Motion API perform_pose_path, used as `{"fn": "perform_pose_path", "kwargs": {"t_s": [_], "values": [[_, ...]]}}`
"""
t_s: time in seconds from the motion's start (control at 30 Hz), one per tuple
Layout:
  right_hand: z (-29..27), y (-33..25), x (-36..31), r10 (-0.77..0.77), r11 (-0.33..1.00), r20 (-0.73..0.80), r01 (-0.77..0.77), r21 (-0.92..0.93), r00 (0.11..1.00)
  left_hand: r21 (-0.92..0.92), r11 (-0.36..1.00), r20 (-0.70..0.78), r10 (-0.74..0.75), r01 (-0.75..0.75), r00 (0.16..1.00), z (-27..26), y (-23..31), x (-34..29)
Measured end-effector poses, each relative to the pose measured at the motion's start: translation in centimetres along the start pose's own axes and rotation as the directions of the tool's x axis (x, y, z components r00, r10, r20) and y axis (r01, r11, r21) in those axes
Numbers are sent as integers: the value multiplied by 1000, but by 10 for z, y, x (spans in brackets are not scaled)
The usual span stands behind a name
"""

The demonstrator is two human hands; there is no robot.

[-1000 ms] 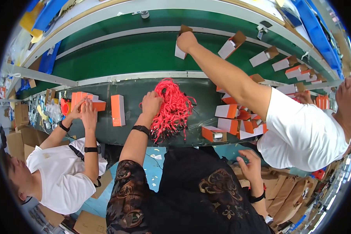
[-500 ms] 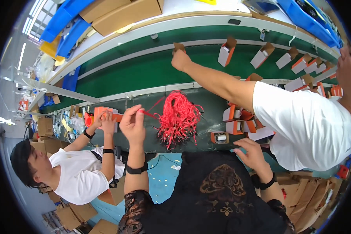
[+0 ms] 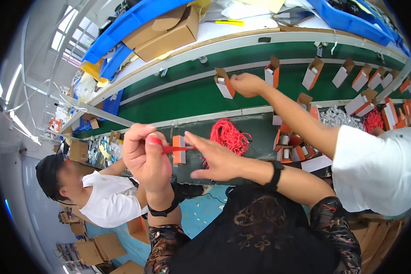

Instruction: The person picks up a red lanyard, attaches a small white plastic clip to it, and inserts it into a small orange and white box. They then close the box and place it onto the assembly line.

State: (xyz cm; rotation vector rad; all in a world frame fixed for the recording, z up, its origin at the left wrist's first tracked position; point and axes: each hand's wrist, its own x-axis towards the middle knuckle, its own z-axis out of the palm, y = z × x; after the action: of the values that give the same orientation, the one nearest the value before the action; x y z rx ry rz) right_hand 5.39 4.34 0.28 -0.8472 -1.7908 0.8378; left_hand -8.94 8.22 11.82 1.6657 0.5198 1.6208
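Note:
My left hand (image 3: 144, 157) is raised in front of me, fingers closed on one end of a short red cord (image 3: 171, 148). My right hand (image 3: 214, 160) meets it from the right, thumb and forefinger pinching the cord's other end while the other fingers spread. The cord is stretched level between both hands. Behind them a pile of red cords (image 3: 228, 134) lies on the dark bench, with an upright orange-and-white box (image 3: 179, 153) just left of it.
A co-worker in a white shirt (image 3: 374, 173) on my right reaches an arm over to an open box (image 3: 224, 83) on the green conveyor (image 3: 178, 98), where several open boxes stand. Another person in white (image 3: 107, 201) sits at my left. Orange boxes (image 3: 287, 141) crowd the bench's right.
My left hand has lifted away from the red pile with one cord. My right hand came up from below and took the cord's other end. The view has swung left.

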Motion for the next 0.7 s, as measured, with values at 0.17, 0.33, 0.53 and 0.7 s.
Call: {"fn": "perform_pose_path", "kwargs": {"t_s": [0.17,0.33,0.53,0.7], "values": [[6,2,-23,320,788,88,-316,528,944,-15,994,-88,-111,110,990,-2,2,6],[-57,-43,-56,312,718,126,-320,618,942,-74,944,-96,-328,322,940,-27,-40,-17],[-102,-77,-65,201,767,-230,-7,642,952,29,884,388,-441,467,809,-27,-84,-66],[-106,-99,-49,320,441,-254,94,893,913,-332,601,525,-523,727,672,34,-109,-103]]}}
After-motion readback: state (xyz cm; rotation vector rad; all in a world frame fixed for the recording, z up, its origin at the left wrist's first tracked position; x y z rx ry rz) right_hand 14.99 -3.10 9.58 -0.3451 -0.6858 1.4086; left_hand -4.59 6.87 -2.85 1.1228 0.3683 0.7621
